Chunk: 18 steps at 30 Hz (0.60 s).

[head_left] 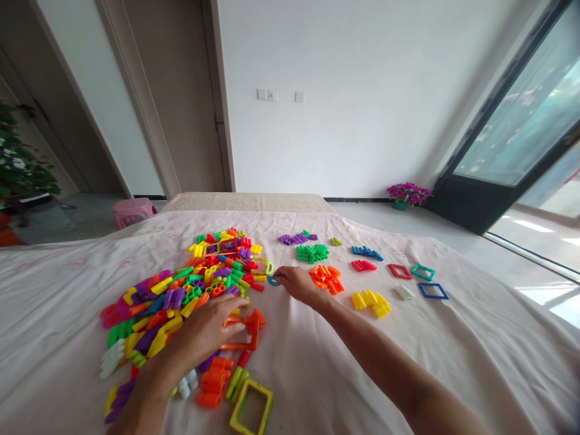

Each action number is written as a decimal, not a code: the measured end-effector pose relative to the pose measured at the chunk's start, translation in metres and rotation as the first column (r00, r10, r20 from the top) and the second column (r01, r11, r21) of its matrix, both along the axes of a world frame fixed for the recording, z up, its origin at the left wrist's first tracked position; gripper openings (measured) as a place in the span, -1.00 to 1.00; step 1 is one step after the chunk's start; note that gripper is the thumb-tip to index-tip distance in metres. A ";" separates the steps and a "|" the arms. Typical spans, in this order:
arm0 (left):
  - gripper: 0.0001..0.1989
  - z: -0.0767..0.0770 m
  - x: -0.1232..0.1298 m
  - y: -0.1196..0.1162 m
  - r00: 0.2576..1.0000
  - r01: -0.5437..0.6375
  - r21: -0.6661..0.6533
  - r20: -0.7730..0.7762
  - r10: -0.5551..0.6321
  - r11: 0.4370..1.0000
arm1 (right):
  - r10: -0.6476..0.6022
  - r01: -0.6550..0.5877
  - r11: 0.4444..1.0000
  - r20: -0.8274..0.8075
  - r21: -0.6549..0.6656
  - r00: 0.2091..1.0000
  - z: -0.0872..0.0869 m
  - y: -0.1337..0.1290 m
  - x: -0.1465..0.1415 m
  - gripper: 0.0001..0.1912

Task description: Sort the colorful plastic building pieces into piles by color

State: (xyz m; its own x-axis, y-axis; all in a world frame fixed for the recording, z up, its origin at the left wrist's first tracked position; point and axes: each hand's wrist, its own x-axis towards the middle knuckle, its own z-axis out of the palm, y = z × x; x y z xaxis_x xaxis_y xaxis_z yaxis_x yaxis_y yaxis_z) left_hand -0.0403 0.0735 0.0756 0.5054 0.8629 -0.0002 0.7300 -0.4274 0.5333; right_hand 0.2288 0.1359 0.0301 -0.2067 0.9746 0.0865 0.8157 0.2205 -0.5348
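My right hand [296,285] reaches over the cloth and pinches a small blue curved piece [272,281] at the right edge of a mixed pile of colourful plastic tube blocks [199,284]. Nearer to me, my left hand [217,326] is curled round an orange square frame [255,335], the thumb and fingers at its left side. Part of that frame is hidden behind the fingers. Just below lie an orange block cluster [215,383] and a yellow square frame [252,408].
Sorted groups lie on the right: orange blocks [327,279], yellow blocks [370,302], green blocks [312,253], red blocks [364,266] and blue blocks [367,252]. Beyond them are a red frame [400,271], a teal frame [423,272] and a blue frame [434,291].
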 end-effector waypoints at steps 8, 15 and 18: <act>-0.64 0.023 -0.076 0.025 0.913 -0.389 0.305 0.255 0.319 0.869 | 0.076 -0.073 0.997 -0.141 0.021 0.987 -0.005 0.016 -0.019 -0.69; -0.50 -0.005 -0.168 0.039 0.562 -0.824 0.165 0.121 0.818 0.542 | 0.063 -0.036 0.970 -0.105 0.242 0.992 0.002 0.021 -0.064 -0.74; -0.43 -0.036 -0.207 0.044 0.456 -0.886 0.115 0.034 0.889 0.450 | 0.084 -0.077 0.973 -0.026 0.216 0.996 0.005 0.021 -0.083 -0.67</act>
